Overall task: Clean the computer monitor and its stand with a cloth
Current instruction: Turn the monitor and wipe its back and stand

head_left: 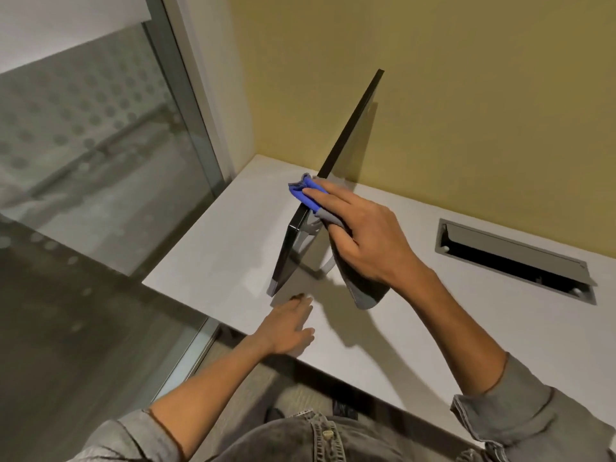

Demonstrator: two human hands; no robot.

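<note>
Wiping: right hand (363,235) presses a blue-and-grey cloth (308,193) on the monitor's (336,161) top edge, fingers curled round the cloth.
Left hand (290,326): flat on the desk (416,345), fingers relaxed, holding nothing.
Monitor: edge-on, tilted, on its stand (308,243) near the desk's left end.
Desk slot (513,258): right, open.

Evenly bright from overhead; soft shadows falling near and right on the desk (383,355); slight motion blur, wide-angle bending at edges.
</note>
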